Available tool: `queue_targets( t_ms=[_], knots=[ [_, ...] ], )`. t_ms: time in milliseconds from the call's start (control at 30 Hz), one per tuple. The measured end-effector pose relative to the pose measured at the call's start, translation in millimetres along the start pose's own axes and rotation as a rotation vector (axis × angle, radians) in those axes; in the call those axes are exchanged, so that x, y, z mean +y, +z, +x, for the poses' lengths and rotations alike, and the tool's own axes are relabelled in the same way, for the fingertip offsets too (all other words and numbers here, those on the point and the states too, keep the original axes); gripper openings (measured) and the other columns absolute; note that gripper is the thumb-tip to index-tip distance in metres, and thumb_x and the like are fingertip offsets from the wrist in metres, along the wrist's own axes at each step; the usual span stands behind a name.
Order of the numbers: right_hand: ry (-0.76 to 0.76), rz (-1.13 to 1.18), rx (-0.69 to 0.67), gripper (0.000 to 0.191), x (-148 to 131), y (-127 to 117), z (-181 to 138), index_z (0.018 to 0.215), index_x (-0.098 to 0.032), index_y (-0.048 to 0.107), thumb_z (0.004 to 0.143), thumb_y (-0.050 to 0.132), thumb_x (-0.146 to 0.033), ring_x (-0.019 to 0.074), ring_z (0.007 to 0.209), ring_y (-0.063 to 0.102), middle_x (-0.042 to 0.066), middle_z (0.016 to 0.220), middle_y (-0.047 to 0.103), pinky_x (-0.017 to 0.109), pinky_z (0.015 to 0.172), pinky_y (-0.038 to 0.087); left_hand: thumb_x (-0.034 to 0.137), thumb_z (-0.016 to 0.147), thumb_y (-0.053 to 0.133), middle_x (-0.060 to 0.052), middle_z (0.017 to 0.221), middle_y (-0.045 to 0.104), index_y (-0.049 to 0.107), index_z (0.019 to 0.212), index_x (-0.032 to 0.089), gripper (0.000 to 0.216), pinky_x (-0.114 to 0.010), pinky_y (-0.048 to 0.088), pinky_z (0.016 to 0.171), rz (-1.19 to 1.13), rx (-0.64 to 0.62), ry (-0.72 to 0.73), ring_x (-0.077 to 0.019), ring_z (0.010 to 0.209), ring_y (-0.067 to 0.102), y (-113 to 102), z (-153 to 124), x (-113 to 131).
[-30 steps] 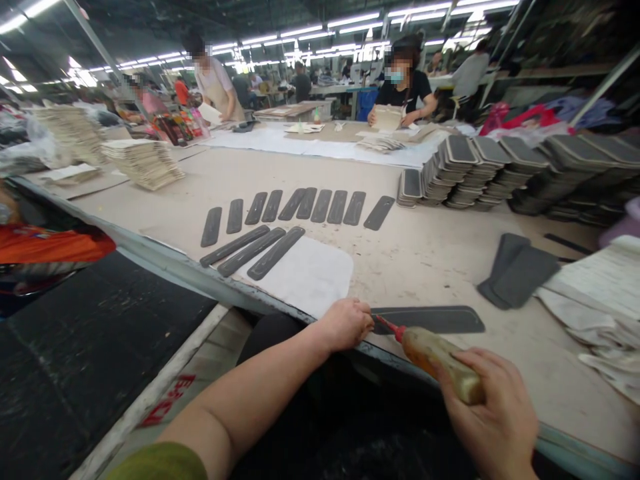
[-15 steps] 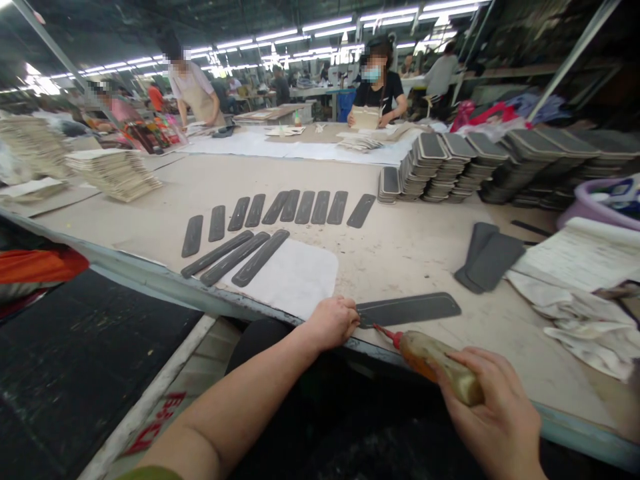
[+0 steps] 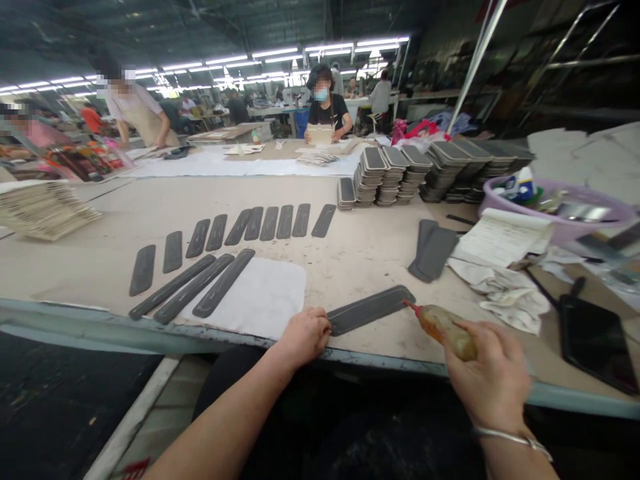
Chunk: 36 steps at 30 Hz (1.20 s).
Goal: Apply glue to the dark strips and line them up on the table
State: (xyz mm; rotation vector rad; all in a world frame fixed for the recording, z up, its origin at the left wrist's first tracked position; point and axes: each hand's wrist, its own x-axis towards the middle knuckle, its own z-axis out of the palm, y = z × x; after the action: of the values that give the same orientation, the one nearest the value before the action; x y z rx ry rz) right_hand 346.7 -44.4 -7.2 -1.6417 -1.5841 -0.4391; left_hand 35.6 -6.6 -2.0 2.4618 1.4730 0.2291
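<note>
A long dark grey strip (image 3: 370,310) with rounded corners lies at the table's front edge, a thin pale line of glue along its border. My left hand (image 3: 306,333) is closed on the strip's left end, fingertips pressed together there. In my right hand (image 3: 490,370) is a squeeze glue bottle (image 3: 445,330), yellowish and tilted, its red nozzle tip at the strip's right end. To the left, several long grey strips (image 3: 223,283) rest partly on a white sheet (image 3: 275,293). Behind them runs a row of shorter grey pieces (image 3: 270,223) with glue lines on them.
Stacks of grey pieces (image 3: 373,177) stand at the back right. Nearer are two plain grey pieces (image 3: 435,250), a notepad (image 3: 500,240), crumpled cloth (image 3: 500,293), a purple basin (image 3: 560,227) and a black tablet-like object (image 3: 597,340). A co-worker (image 3: 327,110) sits across the table.
The nozzle has moved along the strip from near my left hand to its far right end, and the glue line shows along the near edge. My view has turned right.
</note>
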Motion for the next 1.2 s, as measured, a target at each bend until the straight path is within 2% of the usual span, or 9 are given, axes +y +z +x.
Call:
queue_targets(
  t_ms=[133,267,367,433,600,667,900,1067,1200],
  knots=[
    [-0.056,0.178,-0.063,0.024,-20.1,0.5,-7.4,0.098,-0.019,0.063,0.083,0.06,-0.038,0.0233,0.087,0.06,0.01,0.1,0.058,0.037,0.072,0.051,0.017,0.086,0.051,-0.005,0.09,0.067,0.07,0.079,0.019,0.021,-0.027,0.05,0.081,-0.001,0.018,0.026,-0.0179,0.088,0.061,3.0,0.1,-1.3],
    [-0.133,0.42,-0.219,0.018,-51.6,1.1,-15.6,0.099,-0.022,0.06,0.084,0.062,-0.03,0.02,0.09,0.06,0.007,0.101,0.058,0.033,0.076,0.053,0.019,0.087,0.05,-0.005,0.089,0.066,0.07,0.081,0.019,0.021,-0.027,0.051,0.079,-0.009,0.024,0.025,-0.0174,0.086,0.062,4.4,-0.7,-2.2],
    [-0.175,0.479,-0.291,0.016,-61.2,1.0,-15.6,0.1,-0.023,0.059,0.084,0.06,-0.027,0.0191,0.09,0.061,0.007,0.101,0.057,0.031,0.075,0.054,0.02,0.088,0.05,-0.005,0.088,0.065,0.07,0.083,0.019,0.022,-0.027,0.051,0.078,-0.015,0.029,0.017,-0.0174,0.085,0.062,5.8,-1.6,-2.8],
    [-0.156,0.424,-0.241,0.016,-53.6,2.3,-12.4,0.099,-0.023,0.06,0.084,0.06,-0.028,0.0193,0.089,0.06,0.007,0.101,0.057,0.031,0.074,0.053,0.02,0.089,0.049,-0.005,0.088,0.065,0.07,0.083,0.019,0.022,-0.027,0.051,0.079,-0.012,0.035,0.02,-0.0177,0.086,0.061,6.7,-2.1,-3.1],
    [-0.042,0.161,0.034,0.023,-12.1,12.3,-1.1,0.096,-0.018,0.064,0.08,0.063,-0.034,0.0252,0.089,0.06,0.01,0.098,0.059,0.039,0.077,0.052,0.02,0.09,0.048,-0.005,0.089,0.064,0.069,0.083,0.018,0.023,-0.028,0.05,0.081,-0.001,0.017,0.033,-0.0182,0.087,0.061,5.4,-1.5,-2.4],
    [-0.019,0.114,0.068,0.025,-3.7,15.7,1.3,0.097,-0.016,0.064,0.081,0.063,-0.035,0.027,0.091,0.059,0.011,0.098,0.059,0.041,0.077,0.051,0.02,0.09,0.048,-0.006,0.089,0.063,0.069,0.083,0.018,0.022,-0.028,0.05,0.081,-0.001,0.01,0.034,-0.0182,0.087,0.061,3.9,-0.7,-1.9],
    [-0.084,0.305,-0.054,0.023,-16.8,5.1,1.1,0.095,-0.017,0.061,0.084,0.064,-0.037,0.0216,0.085,0.059,0.007,0.091,0.059,0.036,0.077,0.05,0.019,0.09,0.047,-0.006,0.089,0.063,0.067,0.082,0.017,0.021,-0.029,0.05,0.081,0.028,0.009,0.034,-0.0189,0.087,0.059,2.6,-0.6,-1.0],
    [-0.045,0.244,0.033,0.024,-13.5,-2.2,4.3,0.092,-0.017,0.06,0.083,0.067,-0.037,0.0211,0.082,0.057,0.007,0.088,0.059,0.036,0.075,0.048,0.019,0.09,0.047,-0.006,0.088,0.062,0.065,0.081,0.017,0.021,-0.029,0.05,0.081,0.033,0.006,0.035,-0.0186,0.086,0.059,3.9,-0.7,-0.6],
    [-0.068,0.383,-0.096,0.021,-25.4,0.4,-1.3,0.095,-0.018,0.058,0.085,0.065,-0.035,0.0202,0.084,0.057,0.006,0.091,0.058,0.034,0.075,0.048,0.019,0.09,0.046,-0.005,0.088,0.062,0.065,0.081,0.017,0.021,-0.029,0.049,0.08,0.032,0.006,0.028,-0.018,0.085,0.059,5.3,-0.4,-1.0]
  ],
)
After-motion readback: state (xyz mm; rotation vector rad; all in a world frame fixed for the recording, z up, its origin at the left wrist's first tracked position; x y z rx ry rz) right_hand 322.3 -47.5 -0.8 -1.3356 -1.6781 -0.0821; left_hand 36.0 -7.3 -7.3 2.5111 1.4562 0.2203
